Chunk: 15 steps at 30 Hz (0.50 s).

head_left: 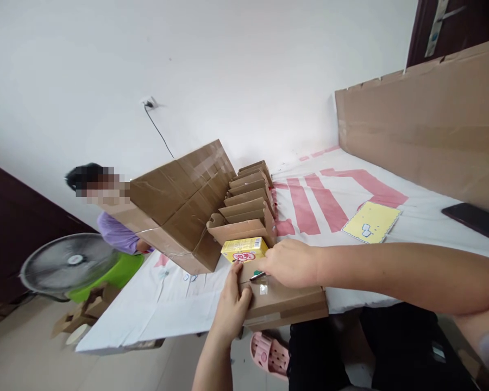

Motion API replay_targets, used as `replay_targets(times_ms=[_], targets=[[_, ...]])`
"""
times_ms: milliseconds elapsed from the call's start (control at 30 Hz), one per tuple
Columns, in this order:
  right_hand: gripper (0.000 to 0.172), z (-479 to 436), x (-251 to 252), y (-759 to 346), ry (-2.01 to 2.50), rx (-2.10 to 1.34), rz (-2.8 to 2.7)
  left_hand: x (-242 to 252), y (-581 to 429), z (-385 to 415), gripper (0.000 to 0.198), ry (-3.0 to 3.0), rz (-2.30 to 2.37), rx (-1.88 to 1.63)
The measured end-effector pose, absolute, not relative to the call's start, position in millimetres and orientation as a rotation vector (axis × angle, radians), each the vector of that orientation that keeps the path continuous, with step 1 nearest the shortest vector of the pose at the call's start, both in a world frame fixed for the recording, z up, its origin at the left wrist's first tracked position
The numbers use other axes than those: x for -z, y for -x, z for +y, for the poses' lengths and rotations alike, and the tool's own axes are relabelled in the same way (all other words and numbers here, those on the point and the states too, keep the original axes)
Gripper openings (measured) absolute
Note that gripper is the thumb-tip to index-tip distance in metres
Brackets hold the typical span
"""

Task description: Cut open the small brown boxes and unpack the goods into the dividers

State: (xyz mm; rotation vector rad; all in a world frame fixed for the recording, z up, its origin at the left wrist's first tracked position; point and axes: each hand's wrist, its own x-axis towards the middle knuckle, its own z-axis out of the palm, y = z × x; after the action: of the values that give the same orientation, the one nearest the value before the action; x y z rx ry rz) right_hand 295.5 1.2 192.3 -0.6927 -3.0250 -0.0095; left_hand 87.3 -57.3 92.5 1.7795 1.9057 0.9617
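Note:
A large brown cardboard box [179, 201] with cardboard dividers [248, 203] stands open on a white and red table cover [330, 201]. A small yellow carton [244, 250] sits in the nearest slot. My left hand [232, 304] grips the box's near flap [285, 304], thumb on top and close to the yellow carton. My right hand [289, 263] rests closed on the flap beside the carton, pinching a small green and silver object [257, 275] that I cannot name.
A yellow card [370, 221] and a dark phone [475, 220] lie on the table at right. A big cardboard sheet [424, 125] leans at the back. Another person in purple [118, 231] sits behind the box beside a floor fan [67, 263]. Pink slipper [269, 353] below.

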Motion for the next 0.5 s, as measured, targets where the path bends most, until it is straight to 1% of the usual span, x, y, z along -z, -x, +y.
replay_targets(times_ms=[200, 333, 400, 500], targets=[[0.022, 0.8, -202.0, -322.4, 0.732, 0.057, -3.044, -99.2, -93.0, -58.6, 0.056, -1.761, 1.942, -0.911], [0.02, 3.3, -205.9, -342.9, 0.79, 0.059, -3.052, -100.1, -93.7, -58.8, 0.055, -1.755, 1.942, -0.927], [0.019, 5.6, -206.3, -356.9, 0.811, 0.013, -3.045, -98.9, -92.8, -58.6, 0.055, -1.763, 1.937, -0.937], [0.021, 12.0, -204.6, -384.8, 0.781, -0.171, -2.927, -96.9, -91.1, -58.4, 0.053, -1.777, 1.93, -0.963]])
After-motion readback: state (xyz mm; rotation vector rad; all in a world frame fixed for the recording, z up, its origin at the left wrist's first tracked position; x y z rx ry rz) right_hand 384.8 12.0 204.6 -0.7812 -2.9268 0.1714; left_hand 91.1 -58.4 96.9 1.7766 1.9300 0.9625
